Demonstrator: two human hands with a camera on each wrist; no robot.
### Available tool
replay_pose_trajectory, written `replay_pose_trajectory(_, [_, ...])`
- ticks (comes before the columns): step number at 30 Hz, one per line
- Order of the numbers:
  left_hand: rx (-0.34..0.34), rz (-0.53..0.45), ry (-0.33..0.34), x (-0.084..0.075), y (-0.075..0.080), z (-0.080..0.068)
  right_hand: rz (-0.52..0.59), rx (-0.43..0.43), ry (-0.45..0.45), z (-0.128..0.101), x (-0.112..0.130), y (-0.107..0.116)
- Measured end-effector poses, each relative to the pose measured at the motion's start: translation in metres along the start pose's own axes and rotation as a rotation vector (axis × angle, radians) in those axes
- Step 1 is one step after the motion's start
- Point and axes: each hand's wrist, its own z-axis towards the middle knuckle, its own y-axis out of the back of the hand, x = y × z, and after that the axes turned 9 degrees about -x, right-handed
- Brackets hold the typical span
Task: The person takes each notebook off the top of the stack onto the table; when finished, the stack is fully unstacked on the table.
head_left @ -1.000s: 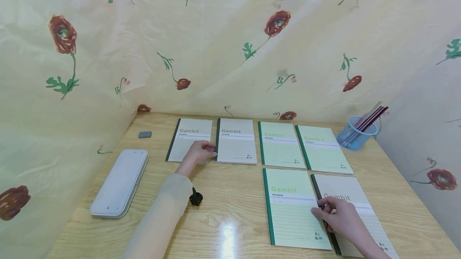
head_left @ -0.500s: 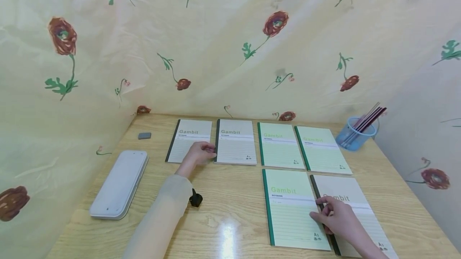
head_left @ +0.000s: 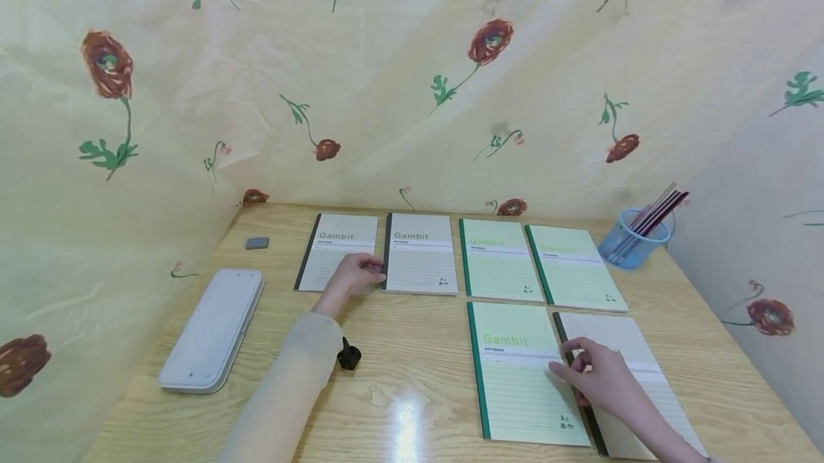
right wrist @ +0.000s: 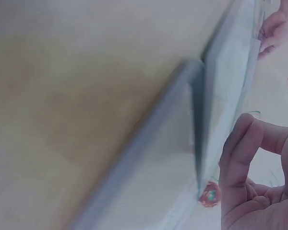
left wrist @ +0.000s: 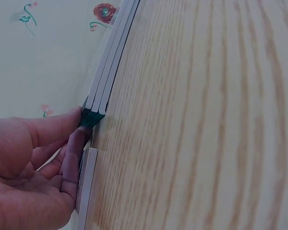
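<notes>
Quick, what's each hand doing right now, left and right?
Left hand: fingers curled, pinching the edge of the grey notebook.
Right hand: fingers loosely curled over the near grey notebook; a grip cannot be told.
</notes>
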Motion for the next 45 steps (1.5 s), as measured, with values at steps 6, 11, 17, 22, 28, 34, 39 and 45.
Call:
replay_pose_trajectory(6, [-0.004,-0.001,-0.007,0.000,-0.001,0.000,0.029,-0.010,0.080,0.018,0.015,-0.002])
replay_pose_trajectory(11, [-0.005,0.017,0.005,-0.001,0.000,-0.002,0.066,-0.002,0.119,0.039,0.028,-0.009])
replay_pose_trajectory(17, [-0.005,0.011,0.006,-0.002,0.000,-0.003,0.076,0.004,0.146,0.064,0.047,-0.020])
replay_pose_trajectory(22, [-0.002,0.006,0.004,-0.003,0.001,-0.002,0.106,0.003,0.157,0.092,0.064,-0.031])
replay_pose_trajectory(28, [-0.005,0.011,0.001,-0.001,0.000,-0.001,0.122,-0.002,0.135,0.127,0.082,-0.051])
replay_pose_trajectory(34, [-0.021,0.016,-0.015,0.002,0.000,-0.001,0.172,-0.031,0.084,0.155,0.102,-0.074])
replay_pose_trajectory(39, [-0.018,0.013,-0.026,0.003,0.000,-0.001,0.191,-0.021,0.015,0.172,0.113,-0.089])
replay_pose_trajectory(45, [-0.018,0.030,-0.025,0.001,-0.001,-0.001,0.100,-0.040,0.020,0.181,0.119,-0.101])
